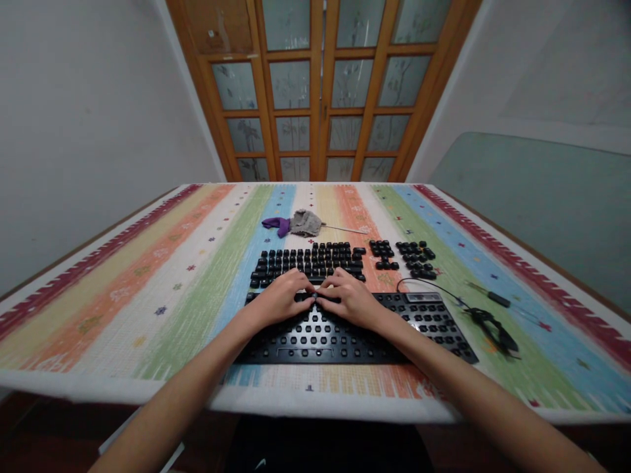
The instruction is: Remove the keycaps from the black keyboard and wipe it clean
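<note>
In the head view, a black keyboard (315, 355) lies near the table's front edge, its key sockets bare over most of the surface. Over its top row, my left hand (286, 297) and my right hand (351, 301) meet, thumbs and index fingertips pinched together around a small dark keycap (315, 296). Fingers hide most of that piece, so whether it sits on a socket I cannot tell. Just behind the keyboard, loose black keycaps (315, 257) stand in rows. Smaller groups of keycaps (382, 249) and number-pad keycaps (417, 256) are set out to the right.
Behind the keycaps lie a grey cloth (305, 223), a purple cloth (279, 225) and a thin metal rod (345, 229). On the right are a screwdriver with a black handle (499, 299) and the coiled keyboard cable (493, 330). A striped cloth (162, 289) covers the table.
</note>
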Demonstrator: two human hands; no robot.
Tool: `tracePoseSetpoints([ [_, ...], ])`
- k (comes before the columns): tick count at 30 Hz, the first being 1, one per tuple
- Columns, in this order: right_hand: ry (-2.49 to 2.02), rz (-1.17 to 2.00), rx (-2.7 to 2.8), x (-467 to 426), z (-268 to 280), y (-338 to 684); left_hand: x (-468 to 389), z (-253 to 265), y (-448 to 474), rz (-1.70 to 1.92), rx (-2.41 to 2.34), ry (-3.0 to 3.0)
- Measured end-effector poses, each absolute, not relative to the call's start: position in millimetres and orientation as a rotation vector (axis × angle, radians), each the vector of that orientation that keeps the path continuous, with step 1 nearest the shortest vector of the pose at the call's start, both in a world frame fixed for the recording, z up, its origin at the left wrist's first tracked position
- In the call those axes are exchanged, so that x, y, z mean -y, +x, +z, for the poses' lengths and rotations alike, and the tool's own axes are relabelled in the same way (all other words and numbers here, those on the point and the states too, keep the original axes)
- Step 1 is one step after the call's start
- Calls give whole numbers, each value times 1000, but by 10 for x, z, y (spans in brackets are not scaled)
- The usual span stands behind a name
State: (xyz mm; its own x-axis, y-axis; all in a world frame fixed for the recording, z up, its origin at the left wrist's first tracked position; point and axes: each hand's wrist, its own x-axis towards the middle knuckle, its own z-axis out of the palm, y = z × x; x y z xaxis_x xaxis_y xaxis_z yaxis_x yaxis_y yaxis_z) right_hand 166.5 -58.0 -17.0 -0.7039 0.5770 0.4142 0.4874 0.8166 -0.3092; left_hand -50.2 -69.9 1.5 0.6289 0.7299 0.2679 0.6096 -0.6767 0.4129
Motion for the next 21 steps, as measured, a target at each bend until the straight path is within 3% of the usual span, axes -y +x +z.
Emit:
tracePoseSetpoints([
  [13,-840,322,2496,586,-150,1660,697,40,-491,578,-1116,2555],
  [21,-863,316,2396,647,-51,1784,564,455,-494,646,-1112,2626],
])
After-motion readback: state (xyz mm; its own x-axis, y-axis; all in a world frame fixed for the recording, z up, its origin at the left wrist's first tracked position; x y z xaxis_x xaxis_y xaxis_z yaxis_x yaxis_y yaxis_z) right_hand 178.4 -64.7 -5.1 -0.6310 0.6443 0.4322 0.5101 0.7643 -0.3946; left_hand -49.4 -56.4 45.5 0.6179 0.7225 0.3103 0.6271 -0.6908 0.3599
